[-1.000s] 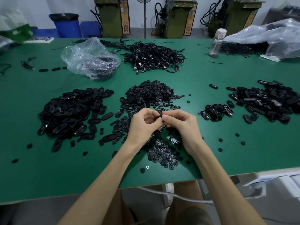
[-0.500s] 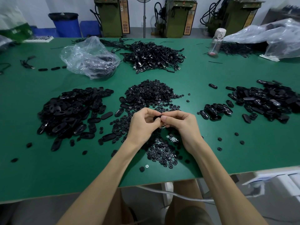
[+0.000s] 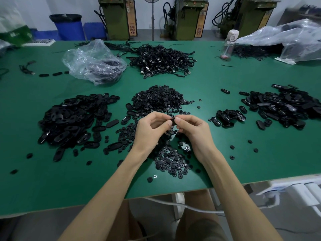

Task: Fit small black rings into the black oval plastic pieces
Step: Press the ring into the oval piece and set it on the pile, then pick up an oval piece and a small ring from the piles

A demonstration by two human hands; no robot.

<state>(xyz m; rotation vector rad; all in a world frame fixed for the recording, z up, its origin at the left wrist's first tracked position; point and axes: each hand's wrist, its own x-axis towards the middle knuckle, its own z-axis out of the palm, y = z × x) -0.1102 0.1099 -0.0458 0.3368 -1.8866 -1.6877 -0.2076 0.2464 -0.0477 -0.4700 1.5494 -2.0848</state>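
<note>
Oval piece: pinched between the fingertips of both hands, raised just above the ring heap, mid-tabletop towards the front edge; only a dark sliver shows.
Left hand: fingers curled, thumb and forefinger gripping the piece's left end.
Right hand: curled the same way and narrow, its fingertips meeting the left hand's on the piece's right end.
Ring being fitted: hidden by the fingertips — I cannot tell whether it is seated.
Change: over the last second the hands have hardly shifted; they stay joined at the same spot, and the left fingers have loosened slightly, so a little more of the piece shows.
Meaning: by my judgement this is still the pressing-in step — nothing has been let go, so this piece is not yet finished.
Ring heap: centre of the tabletop, trailing towards the front edge under the wrists.
Loose oval pile: towards the left edge, probably unfitted stock.
Small oval cluster: right of the hands, with a larger pile near the right edge; probably finished work.
Far edge: plastic bag, cable tangle, bottle.
</note>
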